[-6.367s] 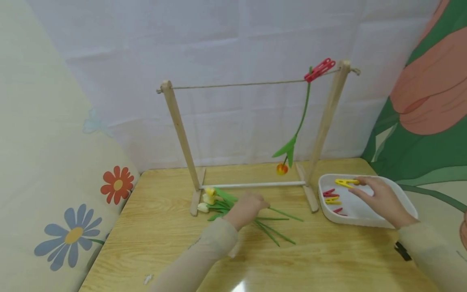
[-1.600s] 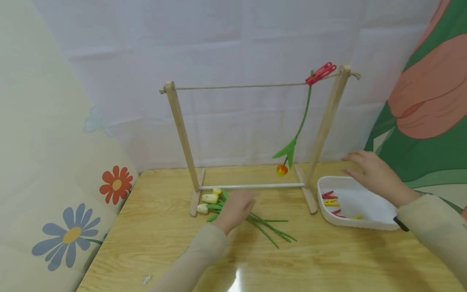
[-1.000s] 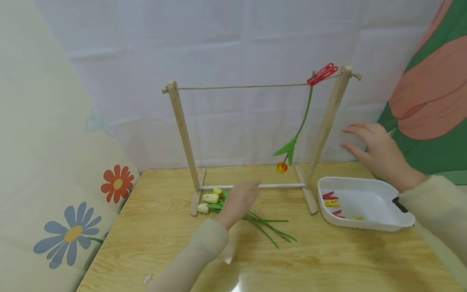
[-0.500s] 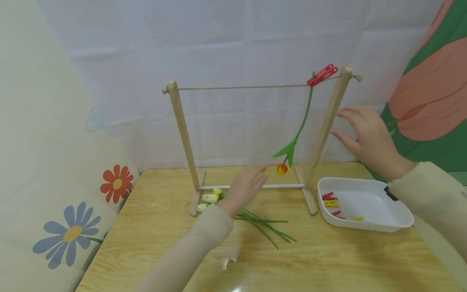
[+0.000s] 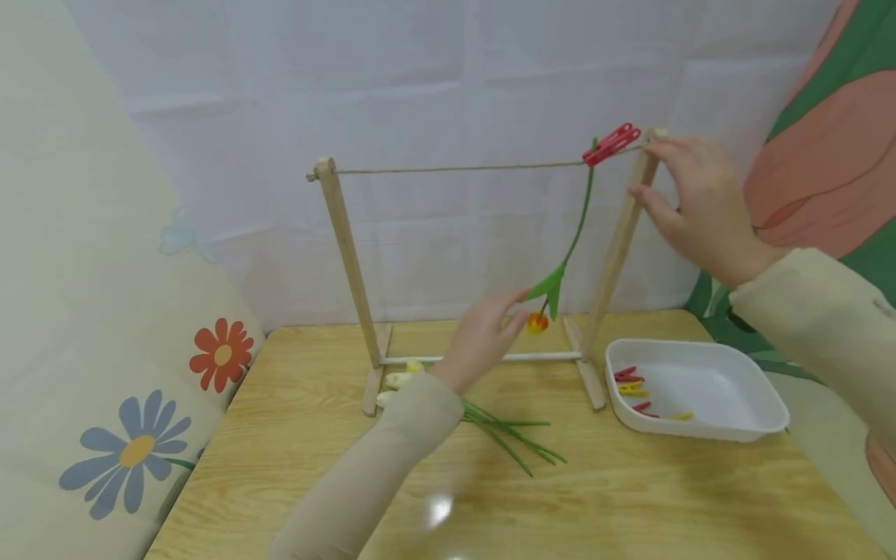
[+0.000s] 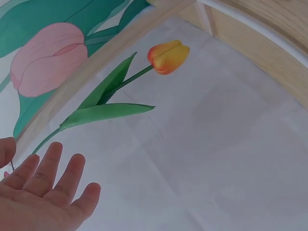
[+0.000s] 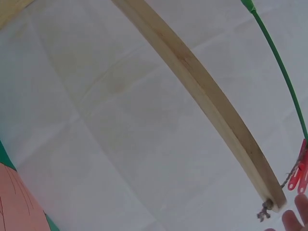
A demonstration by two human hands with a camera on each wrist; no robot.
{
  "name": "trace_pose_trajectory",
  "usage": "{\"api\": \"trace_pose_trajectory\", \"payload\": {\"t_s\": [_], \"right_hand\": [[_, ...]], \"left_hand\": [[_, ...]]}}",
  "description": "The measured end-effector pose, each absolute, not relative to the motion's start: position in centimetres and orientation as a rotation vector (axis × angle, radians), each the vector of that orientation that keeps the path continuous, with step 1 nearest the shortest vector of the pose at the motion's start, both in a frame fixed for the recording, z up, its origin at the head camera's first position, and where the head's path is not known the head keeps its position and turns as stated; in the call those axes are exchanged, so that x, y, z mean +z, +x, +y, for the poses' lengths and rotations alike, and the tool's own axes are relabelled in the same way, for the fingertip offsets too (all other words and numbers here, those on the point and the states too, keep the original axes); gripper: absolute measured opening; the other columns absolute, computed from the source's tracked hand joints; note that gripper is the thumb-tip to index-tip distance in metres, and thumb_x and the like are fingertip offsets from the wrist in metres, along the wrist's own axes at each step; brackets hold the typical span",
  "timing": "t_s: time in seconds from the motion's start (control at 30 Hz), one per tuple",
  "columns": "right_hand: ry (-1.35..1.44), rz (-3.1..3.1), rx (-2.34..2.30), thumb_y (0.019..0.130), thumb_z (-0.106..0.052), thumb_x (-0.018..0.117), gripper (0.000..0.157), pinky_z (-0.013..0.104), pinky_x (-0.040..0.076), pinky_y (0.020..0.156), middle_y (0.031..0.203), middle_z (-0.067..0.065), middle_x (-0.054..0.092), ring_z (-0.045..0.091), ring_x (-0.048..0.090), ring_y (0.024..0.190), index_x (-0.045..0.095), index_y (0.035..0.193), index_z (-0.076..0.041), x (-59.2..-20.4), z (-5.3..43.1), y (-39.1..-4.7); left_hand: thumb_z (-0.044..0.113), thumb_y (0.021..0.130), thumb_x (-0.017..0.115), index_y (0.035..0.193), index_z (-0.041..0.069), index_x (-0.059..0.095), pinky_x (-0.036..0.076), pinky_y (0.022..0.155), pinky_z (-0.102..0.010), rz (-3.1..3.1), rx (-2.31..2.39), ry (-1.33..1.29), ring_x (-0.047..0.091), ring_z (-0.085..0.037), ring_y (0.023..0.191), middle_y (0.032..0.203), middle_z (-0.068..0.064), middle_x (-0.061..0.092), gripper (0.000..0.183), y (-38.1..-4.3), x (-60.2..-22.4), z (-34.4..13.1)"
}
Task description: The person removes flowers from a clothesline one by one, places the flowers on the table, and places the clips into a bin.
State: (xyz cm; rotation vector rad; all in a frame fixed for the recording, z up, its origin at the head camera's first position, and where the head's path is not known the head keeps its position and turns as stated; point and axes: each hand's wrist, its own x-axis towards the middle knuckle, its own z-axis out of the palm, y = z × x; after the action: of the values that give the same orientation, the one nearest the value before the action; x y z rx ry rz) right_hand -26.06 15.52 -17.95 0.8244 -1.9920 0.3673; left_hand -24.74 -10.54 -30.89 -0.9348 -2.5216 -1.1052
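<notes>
An orange-yellow tulip (image 5: 537,323) hangs head down from the rope (image 5: 455,167), its stem end clipped by a red clothespin (image 5: 611,145). My left hand (image 5: 483,338) reaches toward its leaves and bloom, with fingers spread and nothing held. In the left wrist view, the hand (image 6: 43,197) lies near the stem, and contact cannot be made out. My right hand (image 5: 707,206) is raised beside the top of the right wooden post (image 5: 623,241), holding nothing, thumb and fingers apart. Only its fingertips (image 7: 303,207) show in the right wrist view, near the clothespin.
Pale tulips (image 5: 399,380) lie on the table, partly hidden behind my left arm, their green stems (image 5: 514,435) pointing right. A white tray (image 5: 756,400) at the right contains red and yellow clothespins (image 5: 632,389). A white bar (image 5: 542,357) joins the stand's feet.
The yellow clothespin my right hand held is now in the tray. That hand has risen to the post top. My left hand has left the lying stems and moved up-right toward the hanging tulip.
</notes>
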Motion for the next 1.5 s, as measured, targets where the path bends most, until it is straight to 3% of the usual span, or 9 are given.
{"api": "trace_pose_trajectory", "payload": {"t_s": [0.23, 0.47, 0.67, 0.77, 0.9, 1.0, 1.2, 1.37, 1.5], "right_hand": [[0.798, -2.038, 0.352, 0.088, -0.002, 0.065, 0.043, 0.055, 0.034, 0.105, 0.123, 0.037, 0.052, 0.053, 0.044, 0.115, 0.051, 0.123, 0.018, -16.9, 15.4, -26.5], [0.687, -2.140, 0.436, 0.094, -0.006, 0.058, 0.040, 0.057, 0.032, 0.104, 0.102, 0.035, 0.056, 0.051, 0.046, 0.108, 0.050, 0.126, 0.017, -14.8, 14.8, -27.5], [0.518, -2.328, 0.501, 0.102, -0.020, 0.045, 0.045, 0.052, 0.023, 0.114, 0.130, 0.036, 0.050, 0.048, 0.039, 0.126, 0.047, 0.134, 0.012, -13.2, 14.3, -28.6], [0.498, -2.369, 0.521, 0.104, -0.022, 0.042, 0.046, 0.052, 0.022, 0.114, 0.133, 0.034, 0.049, 0.047, 0.038, 0.128, 0.048, 0.134, 0.011, -12.9, 14.4, -29.1], [0.507, -2.396, 0.570, 0.105, -0.022, 0.041, 0.043, 0.055, 0.029, 0.106, 0.124, 0.035, 0.053, 0.046, 0.044, 0.118, 0.052, 0.129, 0.012, -12.9, 14.6, -29.5], [0.531, -2.407, 0.595, 0.105, -0.021, 0.040, 0.041, 0.045, 0.037, 0.091, 0.112, 0.031, 0.056, 0.037, 0.047, 0.101, 0.056, 0.124, 0.012, -13.1, 14.7, -29.6], [0.547, -2.396, 0.639, 0.105, -0.020, 0.043, 0.036, 0.029, 0.032, 0.073, 0.098, 0.023, 0.056, 0.023, 0.041, 0.084, 0.061, 0.113, 0.010, -13.6, 14.8, -29.4], [0.617, -2.355, 0.639, 0.103, -0.013, 0.048, 0.030, 0.039, 0.035, 0.093, 0.109, 0.030, 0.059, 0.036, 0.047, 0.102, 0.061, 0.101, 0.014, -13.6, 14.8, -29.1], [0.700, -2.340, 0.595, 0.100, -0.007, 0.051, 0.026, 0.048, 0.018, 0.111, 0.124, 0.035, 0.053, 0.048, 0.037, 0.122, 0.060, 0.096, 0.017, -13.6, 15.1, -29.2]], "left_hand": [[0.022, 0.101, 0.054, 0.139, 0.005, 0.051, 0.039, 0.107, -0.034, -2.565, -1.140, -0.873, 0.052, -0.024, 0.123, 0.133, -0.010, 0.058, 0.041, -24.6, -30.1, -9.6], [0.022, 0.101, 0.053, 0.141, 0.006, 0.048, 0.034, 0.111, -0.032, -2.537, -1.214, -0.821, 0.046, -0.023, 0.131, 0.141, -0.009, 0.052, 0.043, -24.7, -29.3, -8.7], [0.023, 0.101, 0.054, 0.144, 0.008, 0.045, 0.032, 0.112, -0.029, -2.510, -1.266, -0.783, 0.044, -0.019, 0.134, 0.144, -0.007, 0.049, 0.046, -25.0, -28.4, -7.3], [0.023, 0.101, 0.054, 0.144, 0.008, 0.044, 0.032, 0.112, -0.029, -2.487, -1.302, -0.756, 0.044, -0.019, 0.133, 0.144, -0.007, 0.049, 0.047, -25.1, -28.0, -6.5], [0.020, 0.101, 0.054, 0.144, 0.006, 0.044, 0.030, 0.112, -0.027, -2.444, -1.361, -0.745, 0.042, -0.020, 0.135, 0.146, -0.008, 0.046, 0.047, -25.4, -27.7, -5.5], [0.019, 0.101, 0.054, 0.144, 0.006, 0.043, 0.029, 0.112, -0.025, -2.435, -1.330, -0.735, 0.042, -0.020, 0.135, 0.146, -0.009, 0.046, 0.047, -25.9, -27.6, -5.0], [0.015, 0.101, 0.053, 0.146, 0.004, 0.039, 0.025, 0.113, -0.022, -2.390, -1.321, -0.730, 0.040, -0.021, 0.136, 0.147, -0.012, 0.044, 0.049, -26.8, -27.1, -4.0], [0.013, 0.100, 0.054, 0.146, 0.002, 0.040, 0.027, 0.111, -0.021, -2.352, -1.443, -0.728, 0.044, -0.022, 0.134, 0.143, -0.013, 0.050, 0.049, -27.3, -26.4, -3.0], [0.011, 0.099, 0.055, 0.142, 0.000, 0.044, 0.035, 0.107, -0.021, -2.334, -1.523, -0.734, 0.052, -0.023, 0.126, 0.135, -0.013, 0.057, 0.045, -27.6, -26.3, -2.3]]}}
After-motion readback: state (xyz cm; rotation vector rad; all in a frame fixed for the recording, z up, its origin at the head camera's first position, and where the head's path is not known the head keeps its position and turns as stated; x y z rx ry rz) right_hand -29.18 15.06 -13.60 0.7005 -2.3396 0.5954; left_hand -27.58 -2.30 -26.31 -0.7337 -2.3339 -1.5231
